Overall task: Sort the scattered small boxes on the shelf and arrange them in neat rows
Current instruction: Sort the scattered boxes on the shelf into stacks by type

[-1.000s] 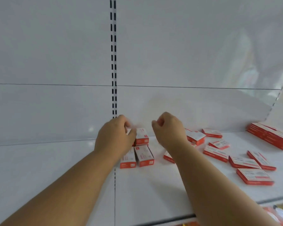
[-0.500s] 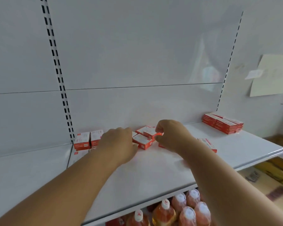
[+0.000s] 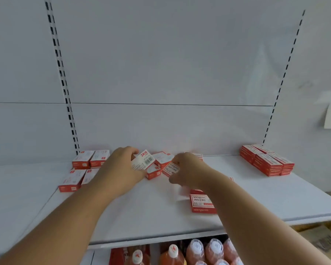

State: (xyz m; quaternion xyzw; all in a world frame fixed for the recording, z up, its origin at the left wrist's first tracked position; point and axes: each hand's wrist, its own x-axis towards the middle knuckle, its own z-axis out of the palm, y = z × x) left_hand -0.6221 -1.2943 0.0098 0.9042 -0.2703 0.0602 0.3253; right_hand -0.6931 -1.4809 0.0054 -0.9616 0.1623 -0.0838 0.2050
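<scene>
Boxes (image 3: pixel 157 165) lie jumbled mid-shelf as the left hand (image 3: pixel 120 169) pinches one tilted box (image 3: pixel 143 162) and the right hand (image 3: pixel 187 170) grips another (image 3: pixel 172 168); crowded neighbours could get knocked askew.

Tilted box (image 3: pixel 144 162) at left-hand fingertips: "24/6", barcode. Box (image 3: pixel 202 203) below right wrist: "24/6"; brand word blurred.

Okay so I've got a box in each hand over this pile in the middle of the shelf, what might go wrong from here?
1. The left hand holds a tilted box over the loose pile; setting it down carelessly may scatter the pile further.
2. The right forearm passes just above the lone box near the shelf front; pulling back might sweep it off.
3. The right hand pinches its box lightly, so it may slip.
</scene>
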